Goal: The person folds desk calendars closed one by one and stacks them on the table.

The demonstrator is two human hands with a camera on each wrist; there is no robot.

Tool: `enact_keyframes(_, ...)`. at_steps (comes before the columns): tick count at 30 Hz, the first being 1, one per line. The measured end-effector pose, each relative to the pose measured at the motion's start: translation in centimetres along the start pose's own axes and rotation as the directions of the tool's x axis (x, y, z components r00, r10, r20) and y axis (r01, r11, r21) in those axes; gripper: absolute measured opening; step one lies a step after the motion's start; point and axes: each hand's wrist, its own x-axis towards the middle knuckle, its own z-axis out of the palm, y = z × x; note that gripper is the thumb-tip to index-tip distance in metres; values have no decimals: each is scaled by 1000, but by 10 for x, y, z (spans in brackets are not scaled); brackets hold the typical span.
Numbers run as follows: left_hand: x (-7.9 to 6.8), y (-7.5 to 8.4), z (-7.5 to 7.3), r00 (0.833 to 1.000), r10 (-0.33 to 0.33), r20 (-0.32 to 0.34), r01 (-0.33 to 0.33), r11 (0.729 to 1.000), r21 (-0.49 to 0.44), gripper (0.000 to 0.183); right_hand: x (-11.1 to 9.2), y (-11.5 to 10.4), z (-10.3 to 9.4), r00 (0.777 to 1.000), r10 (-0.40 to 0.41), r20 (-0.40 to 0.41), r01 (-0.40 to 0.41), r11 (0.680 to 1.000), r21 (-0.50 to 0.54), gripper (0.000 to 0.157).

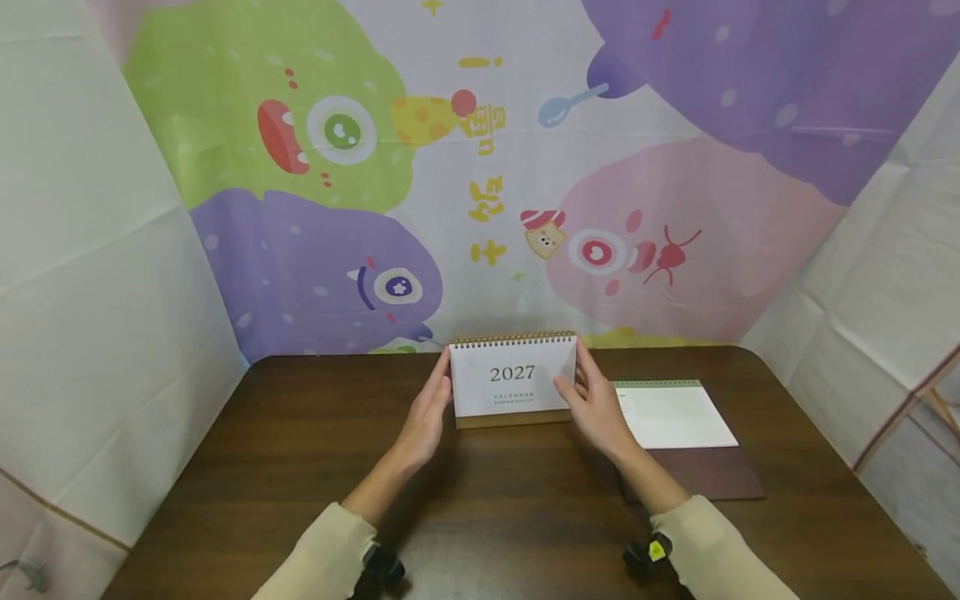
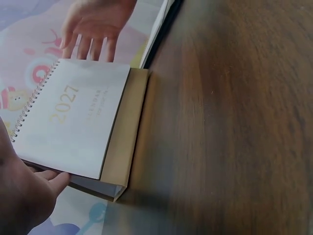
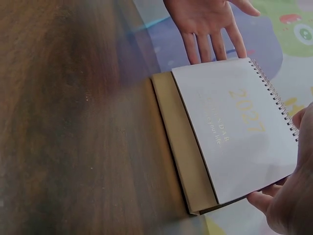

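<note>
A white spiral-bound desk calendar (image 1: 513, 379) marked 2027 stands upright on its tan base at the far middle of the dark wooden table (image 1: 300, 450). My left hand (image 1: 430, 404) lies with straight fingers against its left edge. My right hand (image 1: 594, 402) flanks its right edge, fingers straight and thumb on the front sheet. The left wrist view shows the calendar (image 2: 73, 117), my left hand (image 2: 27, 196) at its lower edge and my right hand (image 2: 93, 24) at the far edge. In the right wrist view the calendar (image 3: 234, 127) lies between my left hand (image 3: 208, 24) and my right hand (image 3: 288, 196).
A second calendar (image 1: 678, 414) lies flat to the right with a green top strip, on a dark brown cover (image 1: 712, 475). A cartoon-monster cloth (image 1: 480, 167) hangs behind the table, and white fabric walls (image 1: 82, 292) close both sides.
</note>
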Motion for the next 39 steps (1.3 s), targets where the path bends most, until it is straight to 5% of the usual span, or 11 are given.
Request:
enact_keyframes(6, 10, -88, -8, 996, 88, 17, -88, 995, 44, 60, -8, -1, 0, 1000, -9, 3, 9, 1000, -8, 78)
enact_keyframes(10, 8, -99, -11, 998, 51, 28, -52, 997, 54, 60, -12, -3, -1, 1000, -8, 8, 8, 1000, -25, 79)
enact_keyframes(17, -10, -29, -12, 991, 133, -6, -132, 989, 72, 71, -16, -8, -1, 1000, -4, 6, 4, 999, -38, 78)
enact_keyframes(24, -5, -51, -12, 986, 161, -51, -152, 978, 144, 62, -17, -12, -5, 1000, 0, -7, -1, 997, -78, 75)
enact_keyframes(30, -9, -5, -14, 994, 97, -47, -94, 994, 54, 62, -14, -15, -9, 999, -33, -38, 29, 993, -117, 70)
enact_keyframes(33, -12, 18, -13, 999, -2, -40, 2, 1000, 14, 60, -12, -15, -11, 998, -26, -58, 19, 994, -105, 66)
enact_keyframes(39, -10, 26, -14, 993, -95, -65, 94, 995, -16, 57, -13, -19, -13, 996, -9, -85, 1, 995, -96, 57)
